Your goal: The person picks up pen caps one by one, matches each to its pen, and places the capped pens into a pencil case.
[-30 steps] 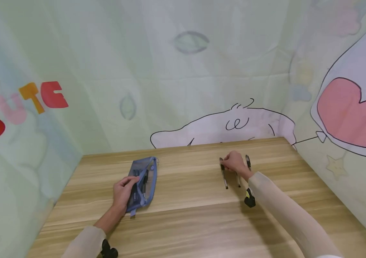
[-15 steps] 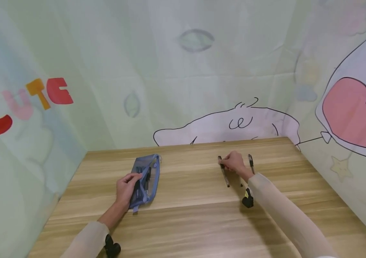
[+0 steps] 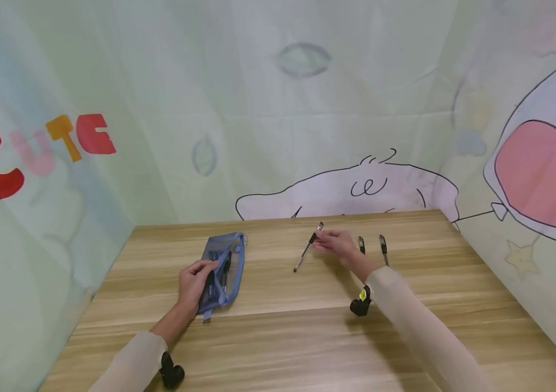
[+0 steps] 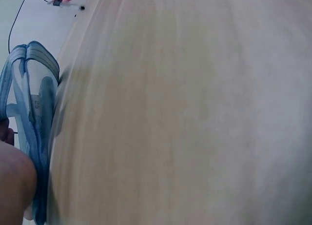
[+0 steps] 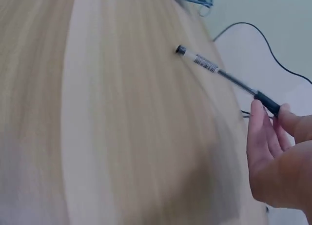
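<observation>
A blue mesh pencil case [image 3: 239,272] lies on the left of the table with its zip side parted, and dark pens show inside it. My left hand [image 3: 193,283] pinches the near edge of its opening between thumb and fingers. In the right hand [image 3: 338,243] a clear pen [image 3: 302,256] with a black grip is pinched by the thumb and fingertips, tilted with its far end towards the case. The right wrist view shows the same pen [image 5: 219,72] raised off the wood, barcode label visible. Part of the case [image 4: 36,103] fills the left wrist view's left edge.
Two more pens, one pen [image 3: 362,245] partly behind the right forearm and another pen [image 3: 383,249] beside it, lie to the right on the wooden table [image 3: 278,337]. A printed cloth backdrop [image 3: 209,109] rises along the table's back and sides.
My right hand has picked the pen up off the table and moved left with it, swinging its lower end towards the case. The left hand keeps its hold on the case.
</observation>
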`<move>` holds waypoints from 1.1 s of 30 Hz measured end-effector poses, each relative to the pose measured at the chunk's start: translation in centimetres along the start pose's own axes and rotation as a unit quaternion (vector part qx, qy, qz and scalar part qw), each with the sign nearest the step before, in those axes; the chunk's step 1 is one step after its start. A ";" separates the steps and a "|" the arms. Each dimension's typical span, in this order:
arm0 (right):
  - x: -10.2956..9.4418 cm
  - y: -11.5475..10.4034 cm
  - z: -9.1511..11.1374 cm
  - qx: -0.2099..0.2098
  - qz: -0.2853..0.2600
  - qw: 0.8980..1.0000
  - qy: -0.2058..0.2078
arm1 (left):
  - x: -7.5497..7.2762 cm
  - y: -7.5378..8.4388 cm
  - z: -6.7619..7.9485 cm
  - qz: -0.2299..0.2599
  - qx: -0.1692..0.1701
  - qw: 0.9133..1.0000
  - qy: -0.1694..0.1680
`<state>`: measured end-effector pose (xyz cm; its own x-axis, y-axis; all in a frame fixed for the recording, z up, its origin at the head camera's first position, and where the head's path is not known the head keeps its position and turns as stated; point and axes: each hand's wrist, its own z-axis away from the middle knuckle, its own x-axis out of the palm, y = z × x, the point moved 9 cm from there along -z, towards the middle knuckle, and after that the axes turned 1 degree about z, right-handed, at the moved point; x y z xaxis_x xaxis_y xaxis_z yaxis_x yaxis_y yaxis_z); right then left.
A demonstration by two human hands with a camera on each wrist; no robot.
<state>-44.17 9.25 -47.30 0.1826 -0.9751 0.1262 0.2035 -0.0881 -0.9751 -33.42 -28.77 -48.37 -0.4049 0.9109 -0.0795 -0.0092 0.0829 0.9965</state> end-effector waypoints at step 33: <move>17.8 3.7 -2.3 0.012 -0.004 1.000 0.009 | -0.2 0.4 0.3 0.005 -0.003 1.000 -0.012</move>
<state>-42.40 -8.94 -49.07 0.1631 -0.9779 0.1308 0.2277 -0.0917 -0.9694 -33.06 -28.81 -47.98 -0.3830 0.9211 -0.0701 -0.0109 0.0714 0.9974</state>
